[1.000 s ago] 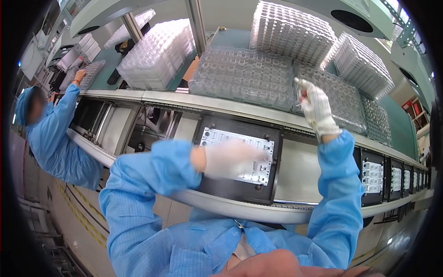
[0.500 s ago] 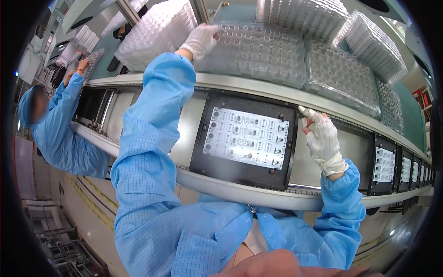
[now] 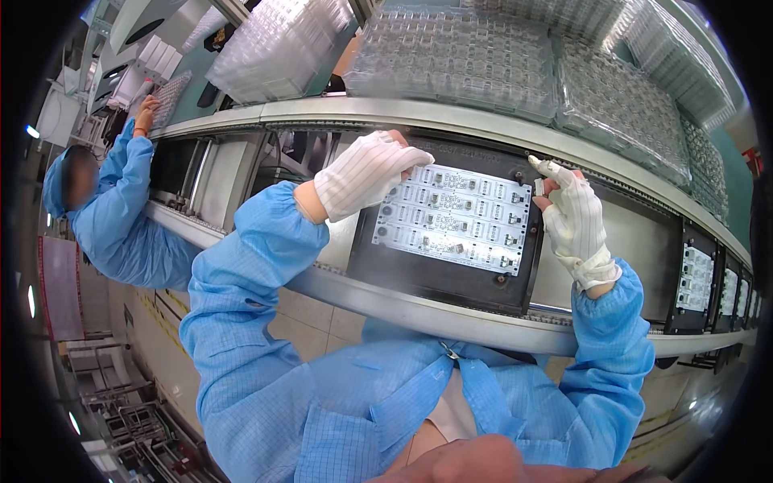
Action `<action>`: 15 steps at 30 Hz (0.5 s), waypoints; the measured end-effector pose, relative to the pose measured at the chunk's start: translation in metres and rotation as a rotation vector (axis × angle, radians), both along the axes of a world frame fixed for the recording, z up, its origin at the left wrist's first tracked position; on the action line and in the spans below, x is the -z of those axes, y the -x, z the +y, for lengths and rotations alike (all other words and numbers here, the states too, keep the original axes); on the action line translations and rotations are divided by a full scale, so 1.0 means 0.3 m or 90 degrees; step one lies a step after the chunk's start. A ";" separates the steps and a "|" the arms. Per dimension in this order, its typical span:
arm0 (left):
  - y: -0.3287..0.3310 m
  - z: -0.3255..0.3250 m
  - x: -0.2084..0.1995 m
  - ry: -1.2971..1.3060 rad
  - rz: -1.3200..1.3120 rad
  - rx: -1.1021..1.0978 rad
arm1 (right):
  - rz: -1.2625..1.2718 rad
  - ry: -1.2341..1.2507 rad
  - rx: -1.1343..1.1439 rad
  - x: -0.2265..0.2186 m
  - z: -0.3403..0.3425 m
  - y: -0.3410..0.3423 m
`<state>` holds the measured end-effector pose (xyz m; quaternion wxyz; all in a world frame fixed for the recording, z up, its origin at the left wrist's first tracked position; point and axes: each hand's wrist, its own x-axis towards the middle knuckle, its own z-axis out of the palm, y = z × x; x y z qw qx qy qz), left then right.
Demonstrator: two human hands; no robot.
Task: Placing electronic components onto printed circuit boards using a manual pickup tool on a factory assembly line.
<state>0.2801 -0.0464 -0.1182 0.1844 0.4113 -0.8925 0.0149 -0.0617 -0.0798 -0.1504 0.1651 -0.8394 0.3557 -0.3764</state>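
A white circuit board panel [image 3: 455,217], with rows of small parts, lies in a black carrier [image 3: 419,278] on the conveyor before me. My left hand [image 3: 362,175], in a striped white glove, is over the panel's upper left corner. Its fingers are pinched together; whatever is between them is too small or hidden to make out. My right hand [image 3: 576,225], gloved with bare fingertips, hovers by the carrier's right edge. A small pale piece [image 3: 539,187] sits between its thumb and fingers, its kind unclear.
Clear plastic trays [image 3: 455,64] with many pockets stand beyond the conveyor rail [image 3: 370,109]. A taller tray stack [image 3: 278,52] is at the far left. More carriers with boards [image 3: 694,278] line up rightward. A co-worker [image 3: 121,213] in blue works at the left.
My left hand has come back from the clear trays and down to the panel's upper left corner. The right hand stays beside the carrier with its small piece. The whole view has shifted slightly.
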 end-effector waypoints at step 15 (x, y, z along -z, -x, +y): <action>0.051 -0.039 0.008 -0.100 -0.065 0.002 | 0.018 -0.058 0.012 0.055 -0.001 0.038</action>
